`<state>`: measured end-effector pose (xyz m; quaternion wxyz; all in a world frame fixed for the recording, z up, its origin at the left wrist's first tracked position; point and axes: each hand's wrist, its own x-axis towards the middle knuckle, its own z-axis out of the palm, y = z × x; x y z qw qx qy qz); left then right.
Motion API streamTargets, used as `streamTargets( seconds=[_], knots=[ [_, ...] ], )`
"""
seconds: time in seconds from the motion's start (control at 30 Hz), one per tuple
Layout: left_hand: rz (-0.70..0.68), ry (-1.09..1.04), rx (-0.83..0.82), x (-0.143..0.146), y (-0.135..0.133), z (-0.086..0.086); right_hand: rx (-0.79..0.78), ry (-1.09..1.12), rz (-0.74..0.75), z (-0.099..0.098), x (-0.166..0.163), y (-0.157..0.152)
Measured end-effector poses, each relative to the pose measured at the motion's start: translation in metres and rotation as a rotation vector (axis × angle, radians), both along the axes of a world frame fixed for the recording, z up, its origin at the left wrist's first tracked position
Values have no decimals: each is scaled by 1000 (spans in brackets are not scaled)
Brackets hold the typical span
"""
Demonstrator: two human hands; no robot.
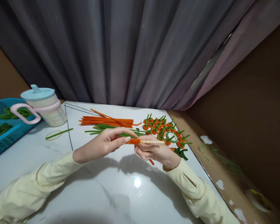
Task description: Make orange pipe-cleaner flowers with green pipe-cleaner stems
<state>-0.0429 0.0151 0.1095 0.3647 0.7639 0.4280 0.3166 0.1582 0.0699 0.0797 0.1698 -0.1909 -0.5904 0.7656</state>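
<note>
A thin wooden stick (154, 142) lies level in front of me, with an orange pipe cleaner (134, 141) coiled tightly around its left part. My left hand (109, 141) pinches the coiled end between thumb and fingers. My right hand (151, 147) has its fingers curled under and around the stick. A loose orange tail pokes out below the right hand. Behind the hands lie a bundle of orange pipe cleaners (107, 121) and several green pipe cleaners (100, 128), partly hidden by my left hand.
Small orange pumpkin-like pieces with green stems (155, 123) cluster at the right, beside a roll of green tape (171, 137). A lidded cup (46, 109) and a blue basket (11, 137) stand at the left. A grey curtain (121, 53) hangs behind the white table (102, 193).
</note>
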Motion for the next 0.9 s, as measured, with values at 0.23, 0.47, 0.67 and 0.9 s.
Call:
streamTargets(
  seconds=[0.23,0.47,0.67,0.9],
  knots=[
    [129,396,717,-1,4,-25,550,-310,-320,5,-3,-8],
    [32,677,474,2,-5,-15,1527,-729,-89,13,9,-23],
    [-155,392,130,1,-1,6,1564,-524,13,21,18,-13],
    [-263,196,-81,-10,6,11,588,-72,63,-2,10,8]
  ],
)
